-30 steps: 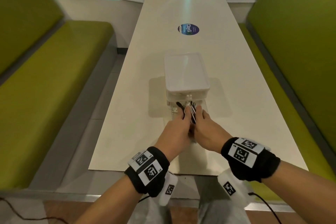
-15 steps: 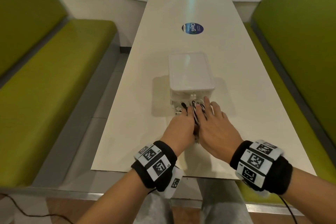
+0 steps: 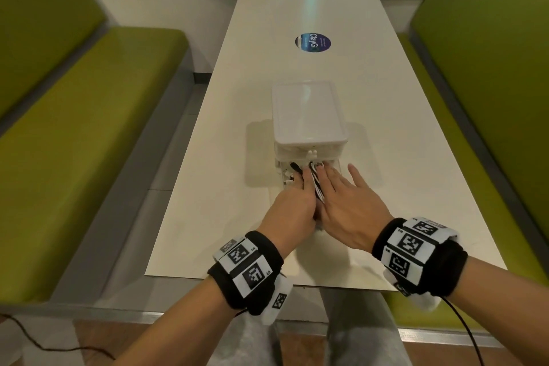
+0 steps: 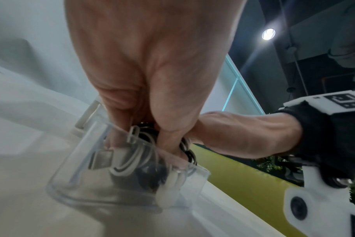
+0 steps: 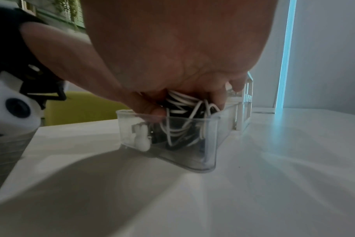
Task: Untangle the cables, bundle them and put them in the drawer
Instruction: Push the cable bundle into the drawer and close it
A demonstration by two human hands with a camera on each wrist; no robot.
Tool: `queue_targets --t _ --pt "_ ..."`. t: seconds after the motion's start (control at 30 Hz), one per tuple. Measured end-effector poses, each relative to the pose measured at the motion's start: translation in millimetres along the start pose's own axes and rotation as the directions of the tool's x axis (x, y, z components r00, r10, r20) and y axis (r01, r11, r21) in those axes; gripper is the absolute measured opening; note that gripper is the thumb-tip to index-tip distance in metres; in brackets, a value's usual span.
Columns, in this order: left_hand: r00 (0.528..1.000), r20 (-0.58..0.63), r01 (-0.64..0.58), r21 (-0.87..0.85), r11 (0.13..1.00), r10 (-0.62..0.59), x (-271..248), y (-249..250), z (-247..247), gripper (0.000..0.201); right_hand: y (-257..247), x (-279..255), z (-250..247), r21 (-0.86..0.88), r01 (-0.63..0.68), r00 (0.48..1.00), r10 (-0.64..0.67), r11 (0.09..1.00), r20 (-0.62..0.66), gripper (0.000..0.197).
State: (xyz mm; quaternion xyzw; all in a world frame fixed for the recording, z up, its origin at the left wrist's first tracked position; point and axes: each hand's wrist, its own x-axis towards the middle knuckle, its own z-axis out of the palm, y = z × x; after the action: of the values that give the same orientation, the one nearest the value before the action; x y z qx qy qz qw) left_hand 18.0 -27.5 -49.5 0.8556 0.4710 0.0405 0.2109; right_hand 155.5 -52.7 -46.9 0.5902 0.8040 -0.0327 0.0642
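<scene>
A white drawer box stands mid-table with its clear drawer pulled out toward me. White, black and striped cables lie coiled in the drawer. My left hand reaches down into it, and the left wrist view shows its thumb and fingers pinching the cable bundle. Beside it my right hand lies flat with fingers spread, pressing on top of the cables inside the clear drawer. The hands cover most of the drawer's contents.
The long white table carries a round blue sticker beyond the box. Green benches flank it on both sides, the other on the right. A thin black cord trails on the floor at lower left.
My right hand has uncurled and slid forward, and its fingers now lie spread flat over the cables. The left hand stays in the drawer on the bundle.
</scene>
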Motion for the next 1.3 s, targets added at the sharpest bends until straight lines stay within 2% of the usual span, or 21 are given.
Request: queue_targets --t 0.07,0.17,0.23,0.3,0.43,0.57,0.63,0.73,0.83,0.93,1.07,1.13,1.3 --pt "1.0 0.01 0.012 0.019 1.0 -0.012 1 2 0 0.097 1 1 -4 -0.024 0.003 1.0 -0.002 1.0 0.021 0.066" --pt "0.999 0.022 0.032 0.065 0.997 -0.034 -3 7 -3 0.098 1 4 -9 -0.026 0.004 0.999 -0.003 1.0 0.05 0.08" --pt "0.999 -0.039 -0.002 0.095 0.995 0.006 -5 9 -5 0.094 2 8 -11 -0.02 -0.024 0.996 0.025 1.0 0.091 0.09" --pt "0.995 -0.088 -0.039 0.091 0.995 0.047 -5 4 -4 0.094 0 15 -7 -0.023 -0.048 0.997 0.049 0.999 0.064 0.092" --pt "0.992 -0.087 -0.093 0.03 0.995 0.095 -2 -7 0 0.085 -2 17 5 0.004 -0.115 0.99 0.114 0.993 0.088 0.093" --pt "0.982 -0.129 -0.111 0.191 0.975 0.137 -1 -12 5 0.07 6 11 3 0.112 -0.09 0.986 0.073 0.99 0.149 0.097" --pt "0.984 -0.109 -0.115 0.229 0.967 0.143 -1 -14 4 0.067 11 6 1 0.204 -0.07 0.991 0.045 0.977 0.127 0.091" --pt "0.983 -0.107 -0.117 0.263 0.958 0.149 2 -19 7 0.068 15 -8 -3 0.153 0.019 1.0 -0.022 0.988 0.019 0.093" --pt "0.983 -0.094 -0.123 0.279 0.952 0.155 5 -19 9 0.076 20 -16 -3 0.072 0.089 0.991 -0.095 0.993 0.089 0.105" --pt "0.984 -0.041 -0.153 0.297 0.943 0.172 8 -23 6 0.084 19 -11 -1 0.073 0.112 0.99 -0.117 0.991 0.077 0.115" --pt "0.983 0.063 -0.186 0.323 0.928 0.175 9 -33 -6 0.079 18 -3 -1 0.038 0.103 0.992 -0.105 0.994 0.07 0.111" --pt "0.977 0.098 -0.209 0.303 0.93 0.187 9 -39 -17 0.086 21 -1 -1 -0.02 0.095 0.993 -0.093 0.995 0.065 0.111" --pt "0.95 -0.037 -0.276 0.373 0.886 0.311 3 -49 -23 0.12 23 -1 1 -0.045 0.099 0.993 -0.096 0.994 0.072 0.108"
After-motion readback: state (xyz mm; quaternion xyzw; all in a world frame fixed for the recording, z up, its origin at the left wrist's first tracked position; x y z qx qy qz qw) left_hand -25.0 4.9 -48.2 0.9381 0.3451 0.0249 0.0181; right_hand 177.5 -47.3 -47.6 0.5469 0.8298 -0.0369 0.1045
